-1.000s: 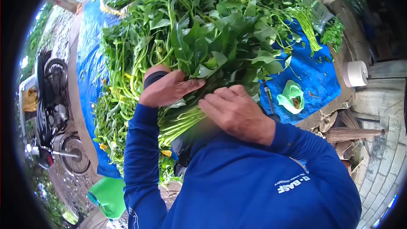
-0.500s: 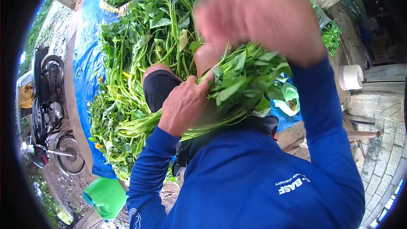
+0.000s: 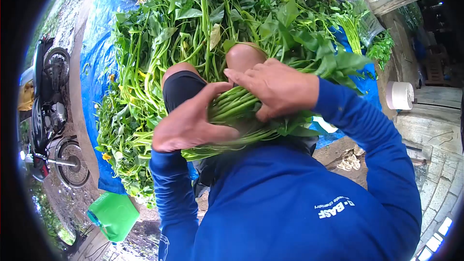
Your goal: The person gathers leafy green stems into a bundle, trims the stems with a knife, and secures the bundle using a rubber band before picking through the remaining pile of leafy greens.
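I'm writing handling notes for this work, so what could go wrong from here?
The left hand and right hand curl around a thick bundle of long green leafy stems; no tie shows, so some could slip loose.
Dropped stems might mix into the loose green leafy heap on the shiny blue plastic tarp, close to the bundle.
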